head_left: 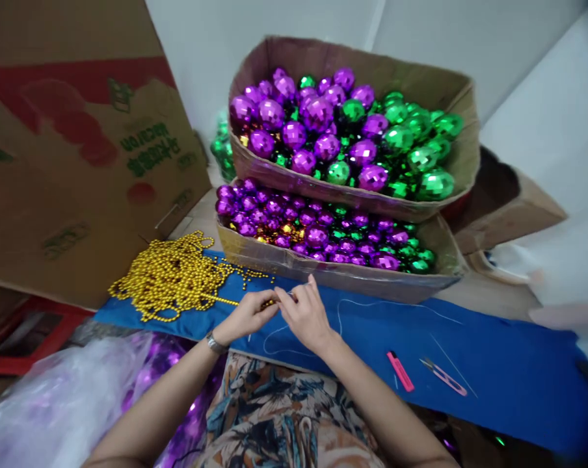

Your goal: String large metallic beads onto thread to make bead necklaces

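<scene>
My left hand (252, 316) is closed in a pinch on a gold bead string (222, 300), which runs back to a tangled pile of gold bead strings (172, 276) on the left. Touching its fingertips, my right hand (306, 315) has thumb and index finger pinched together at the string's end, other fingers partly raised. What this pinch holds is too small to make out. A thin white thread (340, 311) curves out from beneath the right hand over the blue cloth (372, 331).
A pink utility knife (401, 372) and pink thread snips (445, 377) lie at the right. Behind my hands, an upper cardboard box (406, 207) and a lower box (333, 272) hold purple and green balls. A large carton (69, 195) stands left, above a plastic bag (69, 390).
</scene>
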The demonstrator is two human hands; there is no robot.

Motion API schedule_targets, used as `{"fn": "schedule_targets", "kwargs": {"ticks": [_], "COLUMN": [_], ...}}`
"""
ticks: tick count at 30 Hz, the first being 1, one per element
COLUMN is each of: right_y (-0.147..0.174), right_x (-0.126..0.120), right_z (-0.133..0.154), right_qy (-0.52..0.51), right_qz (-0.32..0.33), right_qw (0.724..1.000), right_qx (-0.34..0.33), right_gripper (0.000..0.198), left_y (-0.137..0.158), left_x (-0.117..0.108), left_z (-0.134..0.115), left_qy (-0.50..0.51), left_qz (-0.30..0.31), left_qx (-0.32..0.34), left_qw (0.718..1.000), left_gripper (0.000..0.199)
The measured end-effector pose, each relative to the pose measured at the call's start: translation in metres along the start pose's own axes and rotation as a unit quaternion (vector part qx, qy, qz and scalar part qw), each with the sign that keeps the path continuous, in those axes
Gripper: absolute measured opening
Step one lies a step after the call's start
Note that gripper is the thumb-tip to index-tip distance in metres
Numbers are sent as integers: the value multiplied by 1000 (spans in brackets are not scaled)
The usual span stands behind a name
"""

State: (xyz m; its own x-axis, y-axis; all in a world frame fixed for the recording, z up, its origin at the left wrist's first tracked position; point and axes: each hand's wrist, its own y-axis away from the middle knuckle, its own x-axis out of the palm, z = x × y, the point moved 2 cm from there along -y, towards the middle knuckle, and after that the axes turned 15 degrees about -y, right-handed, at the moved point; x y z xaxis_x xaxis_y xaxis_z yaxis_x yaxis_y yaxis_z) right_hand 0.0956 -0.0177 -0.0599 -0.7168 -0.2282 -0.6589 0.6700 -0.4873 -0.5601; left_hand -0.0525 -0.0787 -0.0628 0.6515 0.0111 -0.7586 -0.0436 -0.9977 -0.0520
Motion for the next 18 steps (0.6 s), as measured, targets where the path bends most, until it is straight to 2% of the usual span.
{"fn": "schedule_targets", "kwargs": {"ticks": [2,4,7,10,12,15,18], "right_y": [-5,-12,-20,-17,-10,-4,-9], "right_x": [-5,-24,-73,-126,-154,-185,-200], "right_z": [3,7,15,16,10,-5,-13], "right_qy": [74,121,169,230,268,310,318], "right_qz": [7,0,-31,-75,-82,-69,-82], "right_qw": [996,990,981,967,958,948,944], "right_qx": [-42,-72,-89,-76,-61,-34,-42], "right_gripper": [18,19,18,19,23,33,36], "left_y": [2,6,16,32,42,49,43], "left_x": [-2,-8,-21,-38,-50,-76,-126], "left_z": [4,19,58,102,125,142,135], "left_qy": [-4,-85,-242,-293,-315,-343,-375], "left_qz": [-10,-30,-63,-74,-68,-52,-61], "left_qx": [7,13,-22,-77,-102,-126,-147], "left_qw": [1000,996,968,950,941,929,913], "left_gripper": [24,30,25,22,20,17,19]}}
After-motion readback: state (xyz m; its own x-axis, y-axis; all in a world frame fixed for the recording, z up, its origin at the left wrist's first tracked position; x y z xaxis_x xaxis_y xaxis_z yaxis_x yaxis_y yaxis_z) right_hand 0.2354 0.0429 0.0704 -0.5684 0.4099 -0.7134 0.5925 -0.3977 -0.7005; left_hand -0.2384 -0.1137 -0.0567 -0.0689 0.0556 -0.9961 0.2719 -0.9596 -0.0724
